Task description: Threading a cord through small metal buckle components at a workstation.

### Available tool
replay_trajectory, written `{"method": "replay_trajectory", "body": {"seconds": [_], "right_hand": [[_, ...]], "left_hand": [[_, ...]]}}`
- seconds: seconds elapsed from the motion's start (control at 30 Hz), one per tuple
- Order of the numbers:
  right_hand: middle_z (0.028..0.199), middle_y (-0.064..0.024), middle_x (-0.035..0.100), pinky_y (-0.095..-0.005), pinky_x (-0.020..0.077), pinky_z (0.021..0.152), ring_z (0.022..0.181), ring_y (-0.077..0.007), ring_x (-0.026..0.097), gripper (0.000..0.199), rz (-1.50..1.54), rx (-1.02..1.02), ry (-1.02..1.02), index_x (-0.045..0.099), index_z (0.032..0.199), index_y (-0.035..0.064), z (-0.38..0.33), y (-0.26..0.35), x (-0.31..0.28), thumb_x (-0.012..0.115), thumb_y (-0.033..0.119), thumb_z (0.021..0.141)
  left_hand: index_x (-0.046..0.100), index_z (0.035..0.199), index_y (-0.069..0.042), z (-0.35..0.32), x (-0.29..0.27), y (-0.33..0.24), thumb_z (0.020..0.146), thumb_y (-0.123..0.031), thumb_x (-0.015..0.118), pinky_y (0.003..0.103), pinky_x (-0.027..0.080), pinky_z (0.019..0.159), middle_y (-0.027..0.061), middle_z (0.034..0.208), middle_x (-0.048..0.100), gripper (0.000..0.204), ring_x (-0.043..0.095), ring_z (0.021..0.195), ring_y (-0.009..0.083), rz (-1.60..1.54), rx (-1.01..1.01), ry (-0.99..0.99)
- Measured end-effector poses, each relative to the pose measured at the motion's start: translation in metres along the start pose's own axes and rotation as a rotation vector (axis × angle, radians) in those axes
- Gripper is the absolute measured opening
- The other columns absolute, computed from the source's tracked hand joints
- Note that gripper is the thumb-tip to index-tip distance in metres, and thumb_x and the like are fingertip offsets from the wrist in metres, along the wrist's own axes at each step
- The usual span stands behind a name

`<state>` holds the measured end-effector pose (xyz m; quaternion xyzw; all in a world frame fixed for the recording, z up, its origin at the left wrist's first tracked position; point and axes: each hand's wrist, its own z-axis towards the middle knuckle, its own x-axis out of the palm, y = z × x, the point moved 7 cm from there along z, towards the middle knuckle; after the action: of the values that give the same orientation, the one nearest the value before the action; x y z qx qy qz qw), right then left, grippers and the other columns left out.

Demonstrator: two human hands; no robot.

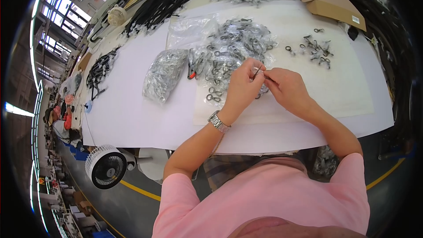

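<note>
Silver-grey metal clips [229,44] in clear bags beyond the fingers [257,71], white table [132,114], pink shirt [264,198], silver watch [219,122], brown cardboard box [330,4].

A factory assembly floor: long worktable [132,119] heaped with metal clasps [238,44], yellow floor lines [136,190], big windows [61,15].

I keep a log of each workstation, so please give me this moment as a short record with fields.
Left hand: pinches a small metal clasp with the right hand
Wrist: metal watch
Before hands: pile of metal snap hooks on clear plastic
Left of pile: clear bag of metal parts
Right of pile: small group of hooks
Surface: white table
Far right: cardboard box
</note>
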<state>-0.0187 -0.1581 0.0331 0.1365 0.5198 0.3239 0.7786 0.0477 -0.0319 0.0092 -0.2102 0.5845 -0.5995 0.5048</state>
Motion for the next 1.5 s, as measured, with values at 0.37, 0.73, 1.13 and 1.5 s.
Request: {"method": "replay_trajectory", "body": {"seconds": [0.37,0.73,1.13,1.5], "right_hand": [[0.071,0.0029,0.059,-0.0244,0.0463,0.063,0.066,-0.0052,0.053,0.026,0.848,0.28,0.187,0.073,0.091,0.0009,0.012,-0.028,0.013,0.066,0.025,0.1],[0.076,0.0048,0.054,-0.0267,0.0465,0.066,0.067,-0.0076,0.049,0.02,1.499,0.584,0.399,0.064,0.099,0.0054,-0.005,-0.043,0.03,0.06,0.024,0.105],[0.078,0.0061,0.049,-0.0249,0.0442,0.063,0.067,-0.0057,0.045,0.019,1.746,0.681,0.465,0.061,0.103,0.0055,-0.007,-0.032,0.04,0.056,0.023,0.106],[0.078,0.0048,0.048,-0.0255,0.0443,0.066,0.068,-0.0073,0.046,0.022,2.157,0.595,0.215,0.056,0.113,0.0052,-0.004,-0.043,0.024,0.054,0.027,0.11]], "left_hand": [[0.067,0.104,-0.002,0.015,-0.04,0.023,0.099,-0.008,0.06,0.02,0.031,0.045,-0.0025,0.069,0.056,0.011,0.044,0.052,0.004,-0.845,-0.219,-0.143],[0.06,0.143,-0.003,0.001,-0.013,-0.028,0.107,-0.01,0.047,0.022,0.044,0.072,0.0022,0.085,0.068,0.039,0.053,0.076,0.0067,-0.151,0.033,0.456],[0.064,0.133,-0.002,-0.004,-0.01,-0.033,0.102,-0.001,0.05,0.03,0.051,0.066,0.0097,0.078,0.064,0.034,0.061,0.068,0.017,0.172,0.339,0.113],[0.071,0.116,0.0,0.004,-0.013,-0.016,0.105,-0.014,0.056,0.024,0.042,0.058,0.0,0.069,0.058,0.023,0.053,0.063,0.0069,0.021,-0.01,0.114]]}}
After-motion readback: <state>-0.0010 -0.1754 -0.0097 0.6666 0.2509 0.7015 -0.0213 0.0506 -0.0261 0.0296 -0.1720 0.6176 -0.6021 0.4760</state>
